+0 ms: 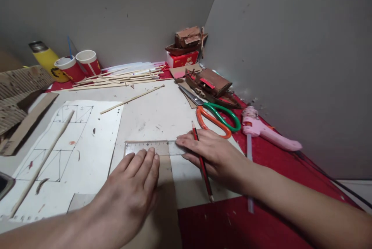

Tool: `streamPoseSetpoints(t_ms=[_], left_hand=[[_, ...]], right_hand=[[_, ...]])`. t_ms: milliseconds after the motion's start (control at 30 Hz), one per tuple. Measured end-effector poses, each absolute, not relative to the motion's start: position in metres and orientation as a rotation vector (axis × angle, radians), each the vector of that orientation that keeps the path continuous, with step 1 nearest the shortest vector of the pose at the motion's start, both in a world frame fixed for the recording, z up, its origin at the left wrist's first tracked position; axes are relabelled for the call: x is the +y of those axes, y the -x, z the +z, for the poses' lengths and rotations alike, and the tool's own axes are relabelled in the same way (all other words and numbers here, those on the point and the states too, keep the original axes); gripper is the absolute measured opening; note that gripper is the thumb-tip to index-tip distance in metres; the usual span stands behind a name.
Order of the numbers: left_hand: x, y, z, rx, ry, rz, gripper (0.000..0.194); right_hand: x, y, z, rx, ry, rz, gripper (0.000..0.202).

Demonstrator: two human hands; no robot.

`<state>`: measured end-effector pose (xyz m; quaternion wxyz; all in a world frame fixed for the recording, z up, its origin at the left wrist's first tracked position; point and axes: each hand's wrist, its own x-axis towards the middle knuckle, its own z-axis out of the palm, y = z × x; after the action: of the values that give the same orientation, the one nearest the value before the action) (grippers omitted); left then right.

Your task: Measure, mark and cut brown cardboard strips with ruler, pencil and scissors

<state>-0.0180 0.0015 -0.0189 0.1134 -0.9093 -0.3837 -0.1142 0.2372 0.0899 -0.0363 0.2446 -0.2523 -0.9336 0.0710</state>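
A clear ruler (136,147) lies crosswise over a strip of brown cardboard (166,171). My left hand (128,193) rests on the ruler and the strip, its fingers stretched out and lying flat. At the ruler's right end, the fingertips of my right hand (222,154) touch the clear plastic. A red and black pencil (206,177) is tucked between the fingers of that hand, its sharpened tip pointing away from me. Part of the cardboard is hidden beneath my left hand. Scissors (213,115) with one green and one orange handle lie just beyond my right hand.
Left lies a paper with line drawings (95,156) and a wooden stick (43,160) across it. Thin sticks (122,80), two cups (88,63) and a yellow bottle (46,61) stand behind. Brown model boats (213,82) and a pink glue gun (267,133) are right.
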Motion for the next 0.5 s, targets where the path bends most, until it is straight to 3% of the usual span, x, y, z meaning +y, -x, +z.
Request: streamPoseSetpoints(t_ms=[233,500], left_hand=[[-0.0058,0.019,-0.0206,-1.176,2.733,-0.209,0.051],[-0.0067,0.0169,-0.0272,-1.12,2.621,-0.236,0.047]], right_hand=[[0.0899,-0.2458,-0.0359,-2.51,0.679,0.264,0.03],[0.087,-0.2405,-0.0432,-2.45,0.657,0.443,0.041]])
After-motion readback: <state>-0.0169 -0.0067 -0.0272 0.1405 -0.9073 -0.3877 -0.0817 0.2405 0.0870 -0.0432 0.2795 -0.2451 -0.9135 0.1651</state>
